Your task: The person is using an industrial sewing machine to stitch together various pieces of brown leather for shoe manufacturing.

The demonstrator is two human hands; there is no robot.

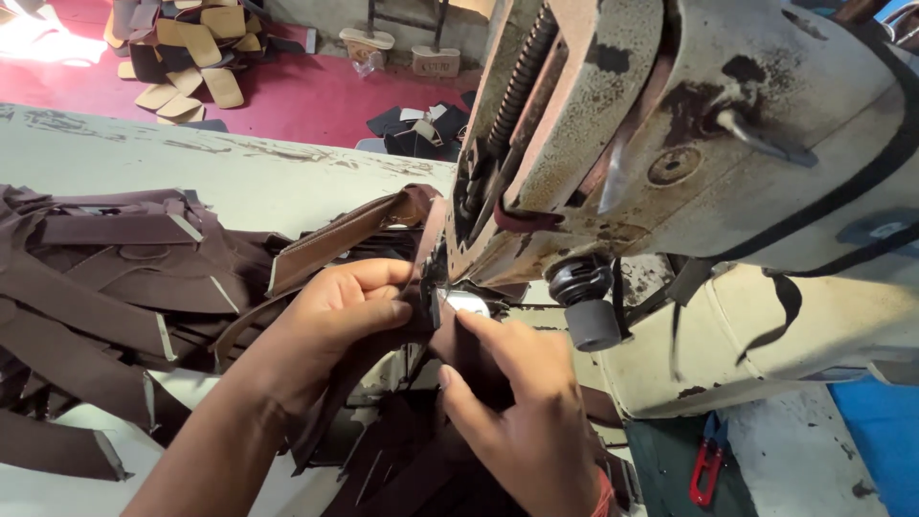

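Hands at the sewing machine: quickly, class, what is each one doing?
Left hand: closed on the brown strap.
Right hand: fingers pressing the dark strap piece by the needle.

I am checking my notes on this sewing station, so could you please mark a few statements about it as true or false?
1. Both hands grip a dark brown strap at the sewing machine. True.
2. A pile of brown straps lies left of the left hand. True.
3. The right hand holds the red snips. False: they lie untouched on the table.
4. The floor is green. False: it is red.
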